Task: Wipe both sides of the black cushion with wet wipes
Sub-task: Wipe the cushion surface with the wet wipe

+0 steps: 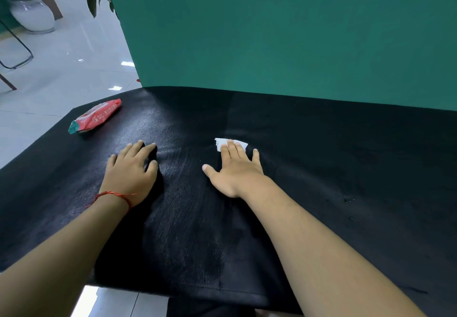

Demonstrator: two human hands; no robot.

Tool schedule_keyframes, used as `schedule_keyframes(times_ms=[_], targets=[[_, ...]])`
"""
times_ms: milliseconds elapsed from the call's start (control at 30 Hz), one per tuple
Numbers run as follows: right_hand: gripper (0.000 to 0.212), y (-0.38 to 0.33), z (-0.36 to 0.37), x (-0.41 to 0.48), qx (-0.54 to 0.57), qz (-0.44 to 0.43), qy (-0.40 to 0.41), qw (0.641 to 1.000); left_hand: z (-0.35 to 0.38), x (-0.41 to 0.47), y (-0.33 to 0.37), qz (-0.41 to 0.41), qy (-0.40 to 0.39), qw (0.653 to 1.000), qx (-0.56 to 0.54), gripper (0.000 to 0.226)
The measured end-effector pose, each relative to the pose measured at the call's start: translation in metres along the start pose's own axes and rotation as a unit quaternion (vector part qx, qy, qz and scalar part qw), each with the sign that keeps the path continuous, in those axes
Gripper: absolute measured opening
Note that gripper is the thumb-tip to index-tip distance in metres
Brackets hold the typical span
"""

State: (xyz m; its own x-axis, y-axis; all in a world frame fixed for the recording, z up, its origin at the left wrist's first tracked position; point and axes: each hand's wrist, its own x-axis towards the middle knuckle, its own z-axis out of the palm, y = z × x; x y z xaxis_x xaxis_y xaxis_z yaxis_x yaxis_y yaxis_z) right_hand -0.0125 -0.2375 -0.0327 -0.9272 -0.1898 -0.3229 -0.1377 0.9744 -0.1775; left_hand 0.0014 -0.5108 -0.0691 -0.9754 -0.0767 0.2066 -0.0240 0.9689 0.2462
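Flat black cushion; crumpled white wet wipe on it.

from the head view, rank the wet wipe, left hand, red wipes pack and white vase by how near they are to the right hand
1. wet wipe, under the fingers of the right hand
2. left hand, flat on the black cushion, to the left
3. red wipes pack, at the cushion's far left edge
4. white vase, on the floor, far left
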Motion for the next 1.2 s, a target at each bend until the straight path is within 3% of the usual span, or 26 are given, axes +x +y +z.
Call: schedule_keyframes(times_ms=[1200], targets=[[0.093, 0.026, -0.05, 0.111, 0.003, 0.023, -0.001, 1.0, 0.0, 0.0, 0.0, -0.021, -0.012, 1.0, -0.001, 0.063]])
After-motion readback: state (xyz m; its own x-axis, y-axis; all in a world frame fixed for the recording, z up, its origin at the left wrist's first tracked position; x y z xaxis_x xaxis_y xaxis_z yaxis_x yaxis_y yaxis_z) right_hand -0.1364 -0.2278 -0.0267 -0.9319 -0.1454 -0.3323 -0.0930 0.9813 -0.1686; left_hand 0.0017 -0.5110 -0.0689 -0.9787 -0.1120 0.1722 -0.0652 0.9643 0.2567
